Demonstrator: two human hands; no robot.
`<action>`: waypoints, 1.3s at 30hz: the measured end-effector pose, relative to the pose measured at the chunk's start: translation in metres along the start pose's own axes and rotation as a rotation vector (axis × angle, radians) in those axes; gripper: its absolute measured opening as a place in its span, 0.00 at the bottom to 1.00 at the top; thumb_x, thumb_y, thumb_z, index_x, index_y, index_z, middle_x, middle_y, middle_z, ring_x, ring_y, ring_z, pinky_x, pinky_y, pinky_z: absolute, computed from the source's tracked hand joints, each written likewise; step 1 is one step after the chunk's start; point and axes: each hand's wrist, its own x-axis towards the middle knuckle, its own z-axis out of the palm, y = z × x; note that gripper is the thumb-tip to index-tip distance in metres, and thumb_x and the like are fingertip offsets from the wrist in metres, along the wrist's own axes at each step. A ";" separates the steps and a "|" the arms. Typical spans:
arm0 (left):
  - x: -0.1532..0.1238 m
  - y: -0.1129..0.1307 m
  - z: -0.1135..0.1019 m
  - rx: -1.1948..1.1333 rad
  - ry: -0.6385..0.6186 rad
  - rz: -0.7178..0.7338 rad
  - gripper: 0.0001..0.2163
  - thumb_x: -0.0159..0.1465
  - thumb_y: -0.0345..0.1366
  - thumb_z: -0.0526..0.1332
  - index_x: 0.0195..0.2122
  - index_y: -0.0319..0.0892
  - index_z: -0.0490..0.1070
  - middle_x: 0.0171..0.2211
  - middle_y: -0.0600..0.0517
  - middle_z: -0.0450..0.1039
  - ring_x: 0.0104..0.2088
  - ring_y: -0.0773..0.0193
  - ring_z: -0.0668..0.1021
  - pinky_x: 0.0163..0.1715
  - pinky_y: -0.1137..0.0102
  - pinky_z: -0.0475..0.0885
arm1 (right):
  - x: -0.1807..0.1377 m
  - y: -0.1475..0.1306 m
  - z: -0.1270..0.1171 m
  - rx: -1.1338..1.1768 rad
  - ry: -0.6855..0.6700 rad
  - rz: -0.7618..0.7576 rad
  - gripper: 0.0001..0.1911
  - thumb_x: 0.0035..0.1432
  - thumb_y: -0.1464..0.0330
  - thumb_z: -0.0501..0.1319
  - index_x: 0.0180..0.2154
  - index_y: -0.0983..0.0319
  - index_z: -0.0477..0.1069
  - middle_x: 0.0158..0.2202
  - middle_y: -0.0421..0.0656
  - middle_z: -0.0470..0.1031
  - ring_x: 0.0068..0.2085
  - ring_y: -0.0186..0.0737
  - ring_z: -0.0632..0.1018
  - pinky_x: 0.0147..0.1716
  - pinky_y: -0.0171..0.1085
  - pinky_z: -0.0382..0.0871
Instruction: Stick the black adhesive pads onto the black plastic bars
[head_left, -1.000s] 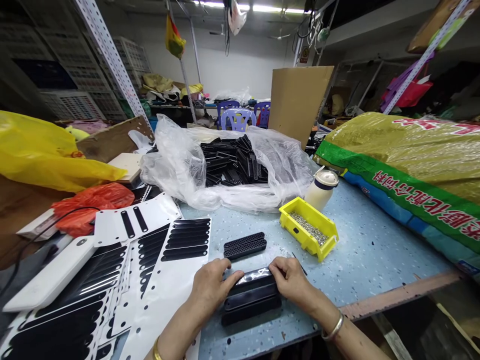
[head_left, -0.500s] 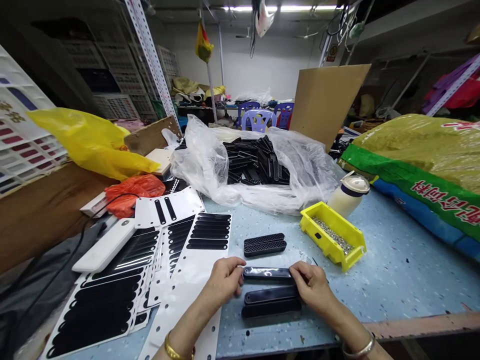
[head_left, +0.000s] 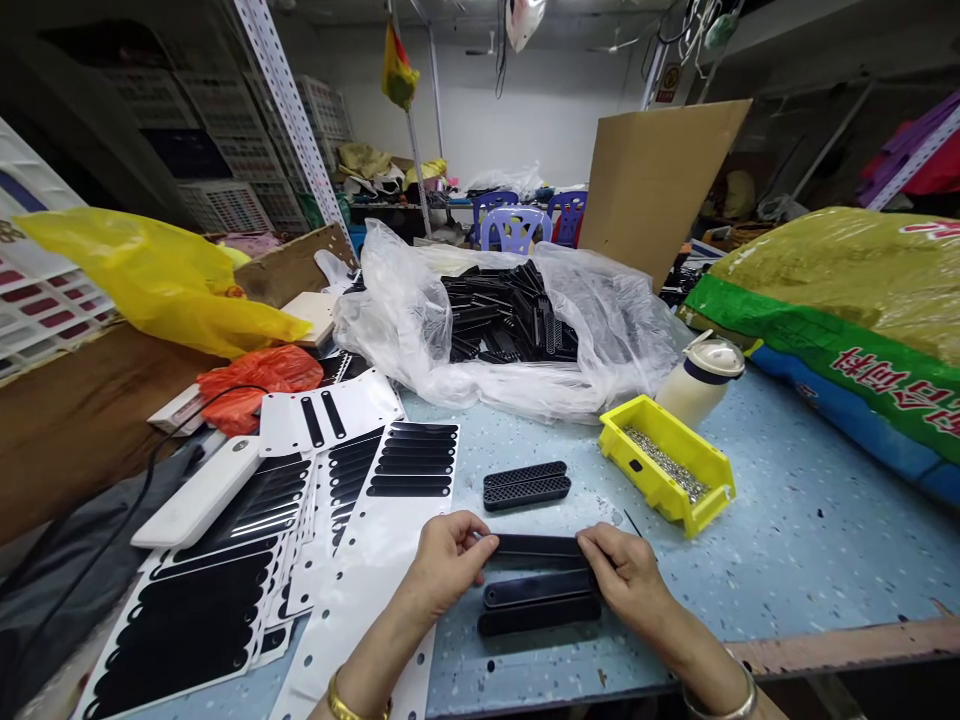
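Observation:
A long black plastic strip with rounded ends lies crosswise between my hands, just above or on the blue table. My left hand pinches its left end between thumb and fingers. At the opposite end, my right hand has thumb and fingertips closed on it. Directly in front of me, two similar black strips lie side by side, close to the right hand's fingers. Beyond the held strip rest two black pieces with a textured, dotted face. Sticker sheets with black rounded strips spread left of my left hand.
A yellow bin of small metal parts stands at right, beside a cream flask. Behind, a clear plastic bag holds many black strips. A white oblong device sits on the sheets; a large printed sack lies far right.
The held strip's upper face went from glossy with a bright reflection to darker and duller. My left fingertips have moved slightly right, over its end. The view has shifted a little.

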 end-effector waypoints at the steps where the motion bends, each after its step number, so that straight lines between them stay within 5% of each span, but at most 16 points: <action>1: 0.001 -0.001 0.002 0.031 0.025 0.018 0.09 0.49 0.40 0.65 0.24 0.40 0.70 0.12 0.61 0.63 0.11 0.70 0.70 0.12 0.77 0.59 | 0.002 0.000 -0.003 -0.003 -0.022 0.011 0.21 0.65 0.61 0.50 0.21 0.58 0.65 0.20 0.41 0.69 0.23 0.38 0.71 0.25 0.36 0.63; 8: 0.006 -0.005 0.005 0.097 0.048 0.036 0.10 0.49 0.42 0.65 0.26 0.39 0.75 0.10 0.62 0.60 0.09 0.71 0.65 0.12 0.75 0.57 | 0.033 -0.017 -0.005 -0.112 -0.010 -0.073 0.15 0.61 0.64 0.56 0.26 0.61 0.75 0.27 0.45 0.76 0.32 0.41 0.75 0.34 0.38 0.66; 15: 0.008 -0.007 0.002 0.063 0.009 0.033 0.14 0.47 0.45 0.66 0.25 0.38 0.77 0.12 0.57 0.66 0.11 0.70 0.68 0.11 0.76 0.57 | 0.052 -0.040 0.017 -0.060 -0.329 0.011 0.09 0.55 0.68 0.63 0.26 0.61 0.81 0.24 0.42 0.78 0.27 0.37 0.75 0.27 0.34 0.62; 23: 0.007 -0.004 0.000 0.130 -0.022 0.042 0.13 0.49 0.44 0.64 0.26 0.38 0.77 0.12 0.57 0.66 0.11 0.68 0.69 0.12 0.76 0.58 | 0.033 -0.015 0.000 0.001 -0.179 0.064 0.13 0.56 0.69 0.58 0.22 0.63 0.74 0.22 0.41 0.75 0.27 0.37 0.73 0.28 0.34 0.63; 31: -0.011 0.005 -0.002 0.319 -0.070 0.159 0.10 0.53 0.38 0.60 0.20 0.40 0.77 0.13 0.56 0.69 0.16 0.67 0.70 0.18 0.73 0.62 | 0.020 -0.012 -0.007 0.026 -0.174 0.065 0.13 0.55 0.69 0.56 0.21 0.62 0.72 0.19 0.40 0.73 0.24 0.36 0.73 0.23 0.33 0.62; 34: -0.021 0.012 -0.014 0.455 0.003 0.273 0.12 0.57 0.38 0.58 0.22 0.41 0.78 0.17 0.53 0.73 0.21 0.63 0.73 0.24 0.70 0.65 | 0.022 -0.007 -0.014 -0.001 -0.107 0.065 0.14 0.56 0.67 0.54 0.23 0.62 0.73 0.21 0.42 0.75 0.25 0.39 0.74 0.25 0.34 0.64; 37: -0.021 0.017 -0.050 0.455 0.150 0.249 0.14 0.60 0.40 0.55 0.35 0.41 0.80 0.28 0.49 0.80 0.26 0.59 0.77 0.28 0.67 0.69 | 0.031 -0.003 -0.025 -0.046 -0.003 0.065 0.16 0.58 0.65 0.53 0.23 0.62 0.72 0.22 0.43 0.75 0.26 0.40 0.74 0.27 0.37 0.64; 39: -0.015 0.016 -0.083 0.539 0.436 0.212 0.15 0.59 0.42 0.58 0.40 0.41 0.78 0.33 0.47 0.80 0.31 0.55 0.79 0.32 0.65 0.71 | 0.041 -0.007 -0.029 -0.054 0.031 0.050 0.16 0.58 0.65 0.53 0.23 0.62 0.72 0.21 0.43 0.73 0.25 0.40 0.73 0.26 0.37 0.64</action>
